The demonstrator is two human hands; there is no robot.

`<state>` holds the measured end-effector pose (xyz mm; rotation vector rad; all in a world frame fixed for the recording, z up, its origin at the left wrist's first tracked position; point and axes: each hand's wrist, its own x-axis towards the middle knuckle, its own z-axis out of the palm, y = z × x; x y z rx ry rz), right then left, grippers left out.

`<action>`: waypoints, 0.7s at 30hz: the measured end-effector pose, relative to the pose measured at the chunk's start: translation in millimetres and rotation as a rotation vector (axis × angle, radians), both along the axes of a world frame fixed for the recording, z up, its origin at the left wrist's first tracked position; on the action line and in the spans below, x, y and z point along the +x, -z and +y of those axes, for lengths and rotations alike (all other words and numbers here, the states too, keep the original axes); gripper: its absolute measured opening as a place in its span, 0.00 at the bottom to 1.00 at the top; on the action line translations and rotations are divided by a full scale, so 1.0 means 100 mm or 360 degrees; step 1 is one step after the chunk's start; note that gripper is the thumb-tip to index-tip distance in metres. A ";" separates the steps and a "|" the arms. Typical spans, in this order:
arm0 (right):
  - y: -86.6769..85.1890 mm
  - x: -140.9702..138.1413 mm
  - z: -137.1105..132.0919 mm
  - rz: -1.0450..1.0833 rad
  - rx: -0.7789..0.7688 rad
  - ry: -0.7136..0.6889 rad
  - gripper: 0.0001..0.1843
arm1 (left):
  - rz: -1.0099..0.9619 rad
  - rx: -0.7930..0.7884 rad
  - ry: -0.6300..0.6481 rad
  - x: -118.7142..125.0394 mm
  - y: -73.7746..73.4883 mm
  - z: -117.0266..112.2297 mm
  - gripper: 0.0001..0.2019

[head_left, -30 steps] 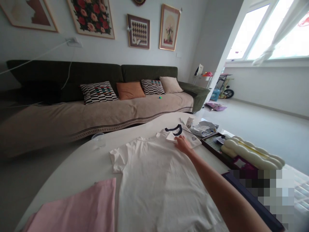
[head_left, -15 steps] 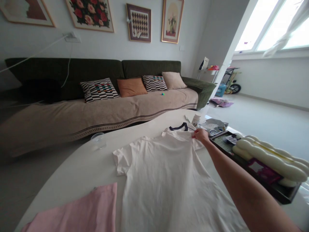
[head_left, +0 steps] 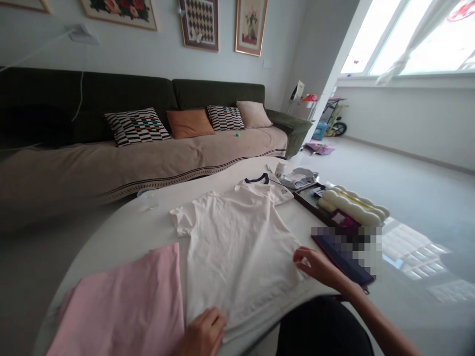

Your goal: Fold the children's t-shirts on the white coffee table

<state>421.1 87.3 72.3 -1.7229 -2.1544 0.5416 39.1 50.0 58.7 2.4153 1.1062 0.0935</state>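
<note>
A white short-sleeved T-shirt (head_left: 237, 247) with a dark neckband lies spread on the white table, its collar pointing away from me. At its near left corner, by the hem, is my left hand (head_left: 206, 329), fingers together and closed on the cloth. My right hand (head_left: 315, 265) is at the shirt's right side near the hem, thumb and fingers curled in a pinch at the fabric edge. Left of the shirt lies a folded pink cloth (head_left: 122, 301), close to my left hand.
On the table (head_left: 107, 247) stands a clear plastic cup (head_left: 147, 198). To the right are a dark tray (head_left: 309, 207) with a cream bumpy object (head_left: 354, 205), a dark blue flat case (head_left: 341, 254) and a silvery packet (head_left: 299, 177). Beyond is a green sofa (head_left: 218, 91) with cushions.
My right hand has left the shirt's right shoulder and come down to its lower right side. My left hand has appeared at the hem. The view has shifted, showing the shirt's lower edge.
</note>
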 end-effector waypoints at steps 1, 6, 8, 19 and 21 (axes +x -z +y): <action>0.01 -0.01 -0.12 -0.0031 0.0005 -0.0037 0.07 | 0.0009 -0.0006 -0.0030 0.01 -0.06 -0.02 0.12; -0.02 -0.10 -0.34 -0.0182 0.0071 -0.0198 0.10 | 0.0147 0.0021 -0.0073 0.05 -0.33 -0.09 0.11; -0.05 -0.16 -0.36 -0.0247 0.0107 -0.0249 0.08 | 0.0196 0.0044 -0.0056 0.05 -0.38 -0.10 0.08; -0.02 -0.52 -0.49 -0.0610 0.0244 -0.0393 0.09 | 0.0370 0.0263 0.0075 0.05 -0.37 -0.14 0.11; -0.02 -0.54 -0.50 -0.0654 0.0253 -0.0394 0.08 | 0.0375 0.0279 0.0080 0.05 -0.38 -0.15 0.11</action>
